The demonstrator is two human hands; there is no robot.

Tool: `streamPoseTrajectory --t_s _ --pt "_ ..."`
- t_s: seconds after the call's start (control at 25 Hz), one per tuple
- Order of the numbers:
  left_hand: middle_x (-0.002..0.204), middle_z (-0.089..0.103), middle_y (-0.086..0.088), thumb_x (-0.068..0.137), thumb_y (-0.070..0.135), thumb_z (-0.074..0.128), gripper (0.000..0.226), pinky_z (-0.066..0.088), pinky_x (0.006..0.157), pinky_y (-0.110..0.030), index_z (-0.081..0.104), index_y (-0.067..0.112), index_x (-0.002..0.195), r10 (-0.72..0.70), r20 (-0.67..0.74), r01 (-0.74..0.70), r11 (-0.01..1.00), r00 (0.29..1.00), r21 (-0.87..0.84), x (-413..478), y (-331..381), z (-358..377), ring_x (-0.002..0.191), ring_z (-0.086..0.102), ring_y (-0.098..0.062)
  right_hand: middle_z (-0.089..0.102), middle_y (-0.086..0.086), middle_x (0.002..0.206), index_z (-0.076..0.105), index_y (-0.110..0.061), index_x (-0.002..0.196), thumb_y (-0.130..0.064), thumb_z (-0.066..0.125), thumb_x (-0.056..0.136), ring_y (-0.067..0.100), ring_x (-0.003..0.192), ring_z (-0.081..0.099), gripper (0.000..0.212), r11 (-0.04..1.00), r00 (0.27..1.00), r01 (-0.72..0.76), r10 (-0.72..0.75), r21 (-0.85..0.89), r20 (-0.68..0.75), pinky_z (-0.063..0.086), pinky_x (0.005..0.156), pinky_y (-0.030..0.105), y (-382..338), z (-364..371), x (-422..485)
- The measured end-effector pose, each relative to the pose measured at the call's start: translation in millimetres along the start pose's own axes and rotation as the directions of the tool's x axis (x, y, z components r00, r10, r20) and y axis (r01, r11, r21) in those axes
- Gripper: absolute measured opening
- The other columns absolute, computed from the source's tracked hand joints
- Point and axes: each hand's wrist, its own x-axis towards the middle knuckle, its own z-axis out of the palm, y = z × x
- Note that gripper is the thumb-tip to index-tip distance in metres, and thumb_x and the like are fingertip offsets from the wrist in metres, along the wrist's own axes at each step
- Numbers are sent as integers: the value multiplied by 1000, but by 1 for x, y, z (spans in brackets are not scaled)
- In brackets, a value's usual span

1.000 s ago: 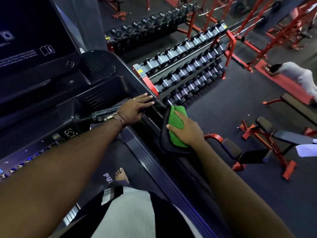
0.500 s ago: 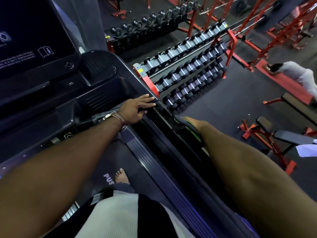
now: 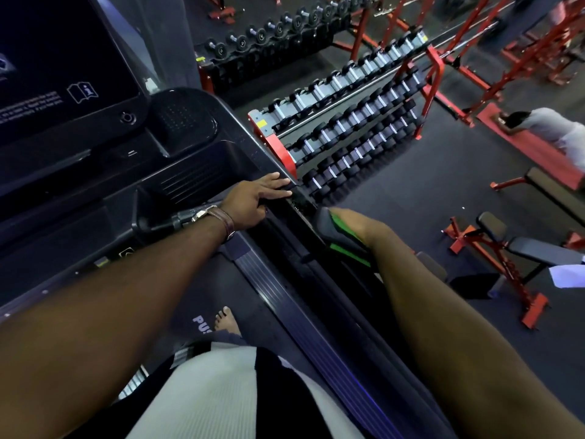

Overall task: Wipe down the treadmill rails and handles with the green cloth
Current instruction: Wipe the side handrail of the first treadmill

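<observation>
Since I'm leaning way out over the side of the treadmill, my left hand (image 3: 253,201) is parked flat on top of the right side rail (image 3: 294,245), up at its front end where it meets the console tray (image 3: 202,172). The fingers are straight and a bit spread, holding nothing. I'd say it's purely a brace so I don't tip over the edge.

My right hand (image 3: 357,221) has gone over the rail's outer edge, and the green cloth (image 3: 338,224) sits between my palm and the rail's outside face. You only see a couple of green strips of it (the rest reads as dark folds bunched against the rail). It's under and just ahead of my wrist, touching the rail a little way back from my left fingertips. My right fingers are tucked out of sight below the edge, so I honestly can't tell whether they're curled round the cloth or pressing it flat.

Holding it that way makes sense to me: the outer face is the bit you can't reach from above. The front grip handle (image 3: 164,220) lies under my left wrist, and by my guess it hasn't been done yet. The dumbbell rack (image 3: 348,122) is off to the side, well clear.
</observation>
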Motion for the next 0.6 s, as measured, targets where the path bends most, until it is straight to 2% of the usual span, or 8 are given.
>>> streamPoseTrajectory --t_s 0.04,0.12,0.24,0.28,0.36,0.48,0.56,0.6 --pt "139 51 9 60 -19 46 76 30 115 -34 66 22 121 1 4 -1 1000 1000 -2 0 1 -1 140 31 -10 60 6 131 58 -14 132 -51 42 99 21 118 57 52 999 997 -1 -3 -54 -76 40 109 39 -7 2 2" --pt "139 51 9 58 -19 46 77 30 114 -33 66 21 121 8 3 -8 1000 1000 -10 1 1 -2 140 32 -10 52 9 141 48 -22 141 -62 40 95 29 125 52 61 929 966 35 -126 -368 -226 40 106 39 -9 13 -5" --pt "142 48 7 58 -18 48 78 30 114 -31 63 19 126 -9 -45 11 999 999 41 -2 2 0 140 31 -10 33 10 153 36 -29 147 -59 41 94 33 128 47 61 714 801 96 -469 -694 -372 44 101 44 27 48 -40" --pt "145 45 5 59 -17 48 78 29 115 -31 59 17 129 -22 -80 27 997 997 67 -3 3 1 141 30 -12 26 16 155 33 -27 148 -56 43 94 36 132 43 63 634 760 55 -528 -771 -380 42 105 47 32 58 -42" --pt "148 41 0 61 -16 49 78 28 116 -32 54 12 134 -56 -127 66 995 990 75 -2 4 -1 141 29 -16 11 30 157 24 -21 153 -48 47 95 47 137 31 67 544 739 -42 -548 -838 -392 31 114 52 21 75 -27" --pt "150 38 -5 63 -18 52 75 27 116 -33 52 6 135 -86 -120 93 994 989 52 -2 6 -4 142 27 -20 2 32 157 16 -18 155 -39 45 98 51 140 22 67 485 747 3 -582 -875 -320 26 116 54 -13 86 -10" --pt "153 32 -4 66 -19 53 75 25 115 -28 50 6 137 -144 -132 149 988 981 28 -2 9 -5 144 23 -18 -1 31 158 14 -17 156 -32 38 99 52 142 16 63 354 710 32 -666 -935 -228 24 116 55 -1 83 -13" --pt "155 29 -3 68 -20 54 75 22 115 -24 48 6 138 -185 -140 188 982 973 9 -3 10 -6 145 20 -17 -4 31 158 17 -15 155 -27 34 99 53 143 12 60 245 695 38 -703 -969 -151 22 117 56 10 82 -18"
